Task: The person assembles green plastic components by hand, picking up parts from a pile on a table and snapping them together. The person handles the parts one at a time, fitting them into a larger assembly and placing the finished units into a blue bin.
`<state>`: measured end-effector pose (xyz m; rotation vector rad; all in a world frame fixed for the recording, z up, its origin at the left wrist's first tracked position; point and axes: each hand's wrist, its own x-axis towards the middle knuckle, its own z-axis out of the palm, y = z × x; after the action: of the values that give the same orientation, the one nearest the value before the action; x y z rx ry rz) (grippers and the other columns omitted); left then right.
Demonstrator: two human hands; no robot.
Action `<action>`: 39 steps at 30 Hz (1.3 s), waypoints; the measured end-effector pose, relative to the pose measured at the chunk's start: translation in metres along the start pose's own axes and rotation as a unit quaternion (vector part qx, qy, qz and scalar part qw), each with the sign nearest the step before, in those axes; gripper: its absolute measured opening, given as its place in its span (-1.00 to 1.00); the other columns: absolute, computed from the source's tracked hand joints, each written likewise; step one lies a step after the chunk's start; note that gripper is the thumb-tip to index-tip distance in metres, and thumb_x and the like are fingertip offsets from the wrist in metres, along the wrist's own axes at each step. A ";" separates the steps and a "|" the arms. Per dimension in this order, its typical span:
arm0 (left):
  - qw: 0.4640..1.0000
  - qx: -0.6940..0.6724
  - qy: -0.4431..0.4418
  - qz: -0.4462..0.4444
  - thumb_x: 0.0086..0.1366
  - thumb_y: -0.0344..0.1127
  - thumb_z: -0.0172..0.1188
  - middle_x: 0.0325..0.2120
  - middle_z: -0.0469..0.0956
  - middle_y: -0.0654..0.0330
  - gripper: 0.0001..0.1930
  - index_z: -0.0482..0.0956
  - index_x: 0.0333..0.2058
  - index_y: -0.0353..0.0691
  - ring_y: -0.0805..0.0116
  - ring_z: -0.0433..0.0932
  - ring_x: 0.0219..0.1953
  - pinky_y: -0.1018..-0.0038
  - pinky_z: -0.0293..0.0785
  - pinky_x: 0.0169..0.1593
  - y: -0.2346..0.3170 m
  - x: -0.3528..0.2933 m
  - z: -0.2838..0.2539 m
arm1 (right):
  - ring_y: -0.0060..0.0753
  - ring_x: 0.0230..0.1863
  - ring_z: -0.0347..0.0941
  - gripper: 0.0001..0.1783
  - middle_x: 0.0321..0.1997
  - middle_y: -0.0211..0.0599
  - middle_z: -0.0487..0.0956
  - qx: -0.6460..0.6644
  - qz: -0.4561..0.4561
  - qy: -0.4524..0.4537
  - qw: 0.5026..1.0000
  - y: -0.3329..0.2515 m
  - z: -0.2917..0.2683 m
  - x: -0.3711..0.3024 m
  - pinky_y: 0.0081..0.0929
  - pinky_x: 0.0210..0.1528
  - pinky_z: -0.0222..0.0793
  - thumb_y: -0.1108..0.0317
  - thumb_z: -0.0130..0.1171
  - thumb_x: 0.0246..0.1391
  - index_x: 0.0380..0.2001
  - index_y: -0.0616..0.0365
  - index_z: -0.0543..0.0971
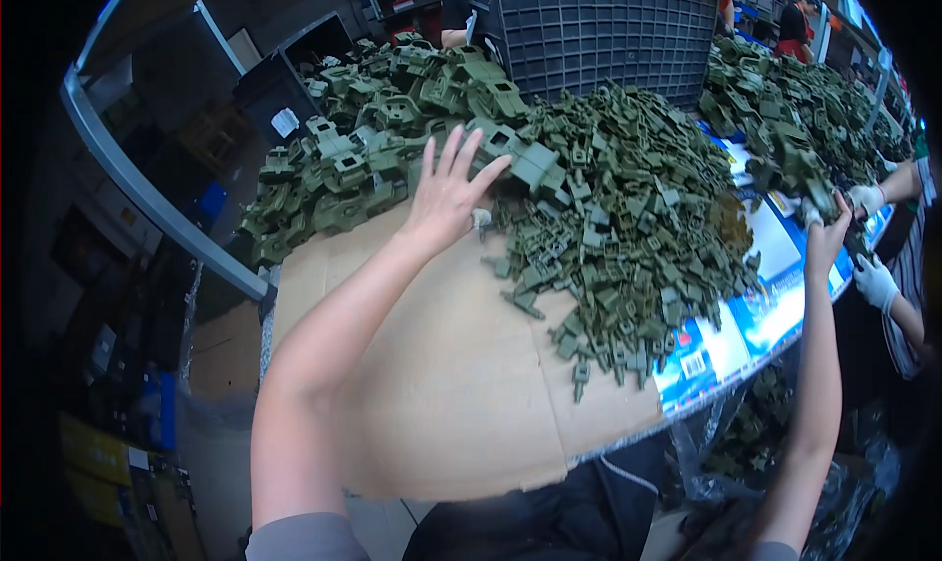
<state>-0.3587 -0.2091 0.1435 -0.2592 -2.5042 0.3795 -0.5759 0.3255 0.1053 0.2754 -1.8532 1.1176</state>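
My left hand (446,196) reaches over the cardboard with its fingers spread, holding nothing. Its fingertips are at the edge of a heap of green plastic toy vehicle bodies (378,159), beside one boxy body (533,165). Something whitish covers the thumb tip. At the far right, my right hand (830,235) has the end of a dark green toy vehicle body (800,161) between thumb and finger. A white cover shows on one digit there. Between my hands lies a pile of small green plastic parts (628,228).
A black plastic crate (608,36) stands tilted behind the piles. Cardboard (442,355) covers the near table. At right, another person's white-gloved hands (875,284) work close to my right hand, by more green parts (785,95). A metal post (157,188) rises at left.
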 end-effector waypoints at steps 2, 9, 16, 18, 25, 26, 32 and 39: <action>0.996 0.074 0.004 0.057 -0.22 -0.35 0.34 0.20 0.07 0.06 -0.14 0.22 0.15 0.14 0.00 -0.04 0.28 -0.09 -0.19 0.26 -0.009 0.030 0.032 | -0.08 0.08 0.30 -0.36 0.03 -0.07 0.36 -0.183 -0.076 0.042 0.979 0.027 0.032 0.033 -0.33 0.13 0.17 0.61 0.08 -0.21 0.06 0.20 0.29; 0.988 0.018 0.055 0.144 -0.22 -0.25 0.33 -0.10 0.38 0.06 -0.29 0.36 0.04 0.06 0.09 0.30 0.08 0.04 0.12 0.19 -0.031 0.046 0.036 | 0.08 0.28 0.04 -0.08 0.26 0.03 0.15 -0.267 -0.195 -0.199 0.923 0.064 0.088 0.063 -0.29 0.28 0.04 0.77 -0.04 -0.39 0.19 -0.09 0.21; 0.984 -0.103 -0.126 0.068 -0.02 -0.11 0.17 -0.26 0.48 0.11 -0.50 0.49 -0.02 0.00 0.17 0.43 -0.16 0.34 0.29 -0.05 -0.067 0.051 -0.047 | -0.12 0.11 0.32 -0.48 0.06 -0.12 0.43 0.005 -0.263 -0.253 0.931 -0.132 0.106 -0.012 -0.30 0.13 0.25 0.50 0.21 -0.13 0.00 0.02 0.44; 0.976 -0.104 -0.188 0.035 0.09 0.02 0.16 -0.30 0.50 0.12 -0.52 0.50 -0.03 -0.03 0.17 0.44 -0.18 0.33 0.27 -0.04 -0.070 0.033 -0.059 | -0.16 0.13 0.31 -0.51 0.04 -0.15 0.45 0.090 -0.255 -0.341 0.900 -0.242 0.107 -0.066 -0.31 0.15 0.23 0.35 0.25 -0.10 -0.02 0.04 0.44; 0.980 -0.164 -0.103 0.047 -0.09 -0.05 0.32 -0.29 0.53 0.19 -0.47 0.53 -0.09 -0.06 0.22 0.47 -0.24 0.39 0.29 -0.16 -0.017 -0.046 -0.133 | 0.10 -0.08 0.36 -0.04 -0.08 0.09 0.37 0.191 -0.235 -0.539 0.786 -0.349 0.102 -0.171 -0.19 -0.02 0.33 0.26 0.29 -0.22 0.26 0.04 0.04; 0.980 -0.170 -0.101 0.035 -0.06 -0.04 0.31 -0.29 0.52 0.16 -0.46 0.51 -0.06 -0.06 0.21 0.47 -0.26 0.39 0.30 -0.17 -0.014 -0.067 -0.139 | 0.09 -0.06 0.34 -0.04 -0.07 0.08 0.36 0.214 -0.240 -0.533 0.783 -0.353 0.090 -0.178 -0.21 0.02 0.30 0.26 0.30 -0.22 0.26 0.05 0.05; 0.590 -0.732 0.021 -0.340 0.27 -0.18 0.06 0.11 0.23 0.00 -0.19 -0.32 0.30 -0.05 0.22 0.38 0.06 0.38 0.33 0.09 0.070 -0.206 -0.161 | -0.18 0.37 -0.16 -0.01 0.36 -0.02 -0.10 0.481 0.093 -0.491 0.721 -0.370 0.014 -0.269 -0.31 0.34 -0.19 0.32 0.27 -0.06 0.30 0.18 -0.14; 0.581 -0.742 0.016 -0.333 -0.02 -0.52 0.30 0.07 0.18 0.03 -0.01 -0.27 0.23 -0.21 0.24 0.29 0.09 0.38 0.29 0.10 0.160 -0.271 -0.157 | -0.02 0.17 0.26 -0.11 0.18 -0.01 0.30 0.407 0.060 -0.535 0.738 -0.398 -0.025 -0.322 -0.36 0.19 0.18 0.66 0.01 -0.29 0.26 0.11 0.11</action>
<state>-0.0326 -0.0979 0.0734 0.1056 -1.9421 -2.0393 -0.1501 0.0410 0.0839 1.6143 -2.1525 2.1004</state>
